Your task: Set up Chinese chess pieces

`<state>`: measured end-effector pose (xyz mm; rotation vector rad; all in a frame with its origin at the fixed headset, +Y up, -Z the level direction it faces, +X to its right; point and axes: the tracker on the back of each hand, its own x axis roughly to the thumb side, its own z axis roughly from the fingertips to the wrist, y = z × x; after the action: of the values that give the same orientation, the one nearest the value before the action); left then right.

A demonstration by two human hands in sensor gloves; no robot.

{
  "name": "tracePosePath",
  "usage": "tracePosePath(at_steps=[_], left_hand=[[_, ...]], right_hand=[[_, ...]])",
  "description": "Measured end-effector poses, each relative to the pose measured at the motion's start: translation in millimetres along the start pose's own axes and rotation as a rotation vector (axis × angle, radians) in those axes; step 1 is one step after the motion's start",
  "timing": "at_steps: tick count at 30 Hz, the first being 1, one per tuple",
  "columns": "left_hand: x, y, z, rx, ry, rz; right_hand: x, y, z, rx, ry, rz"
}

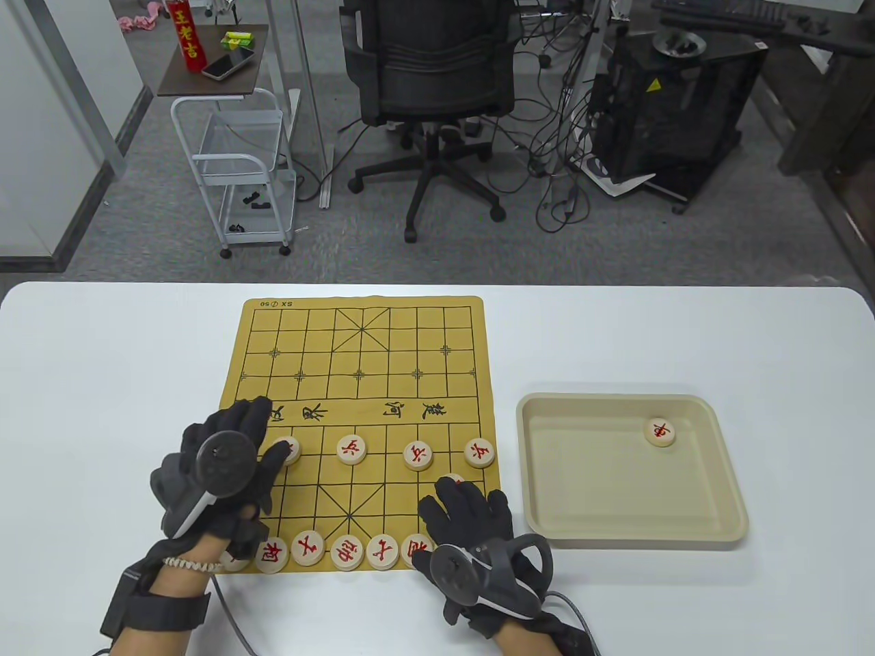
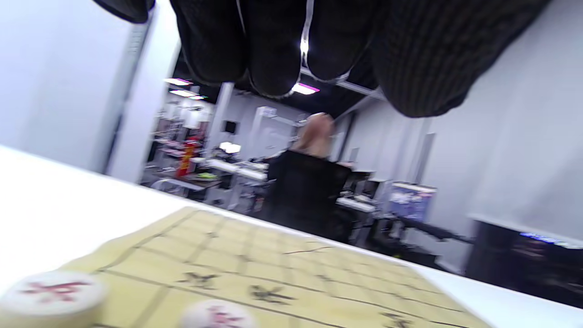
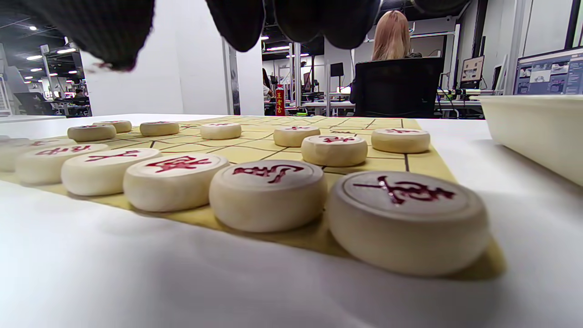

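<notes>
A yellow chess board mat [image 1: 355, 383] lies mid-table. Red-lettered wooden pieces stand along its near row [image 1: 346, 552] and in the soldier row [image 1: 352, 449], [image 1: 418, 456], [image 1: 479, 452]. My left hand [image 1: 270, 430] is spread over the board's left side, its thumb touching a soldier piece [image 1: 290, 449]; it holds nothing. My right hand [image 1: 444, 495] is spread above the near right corner, partly hiding a piece [image 1: 452, 478] and the end of the near row. The right wrist view shows those near-row pieces [image 3: 407, 221], [image 3: 268, 193] below empty fingers [image 3: 237, 23]. One piece [image 1: 660, 432] lies in the tray.
A beige tray [image 1: 615, 540] sits right of the board; its wall shows in the right wrist view [image 3: 533, 127]. The board's far half carries no pieces. An office chair [image 1: 427, 89] and a white cart [image 1: 236, 171] stand beyond the table's far edge.
</notes>
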<state>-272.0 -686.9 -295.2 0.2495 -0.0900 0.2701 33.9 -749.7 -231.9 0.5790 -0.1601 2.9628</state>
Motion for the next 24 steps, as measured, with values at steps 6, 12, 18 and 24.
tracePosePath(at_steps=[6,12,18,24], left_hand=[[33.4,-16.5,42.7,0.053,-0.205,-0.161],[26.4,-38.8,54.6,0.015,-0.215,-0.253],[17.0,-34.7,59.7,-0.001,-0.179,-0.208],[17.5,-34.5,59.9,-0.001,-0.177,-0.197]], right_hand=[[-3.1,-0.2,0.6,-0.001,0.016,0.000],[-4.0,0.0,1.0,0.001,0.027,0.004],[-3.6,1.8,0.1,0.016,0.030,0.011],[-12.9,-5.1,-1.6,0.032,0.078,-0.046]])
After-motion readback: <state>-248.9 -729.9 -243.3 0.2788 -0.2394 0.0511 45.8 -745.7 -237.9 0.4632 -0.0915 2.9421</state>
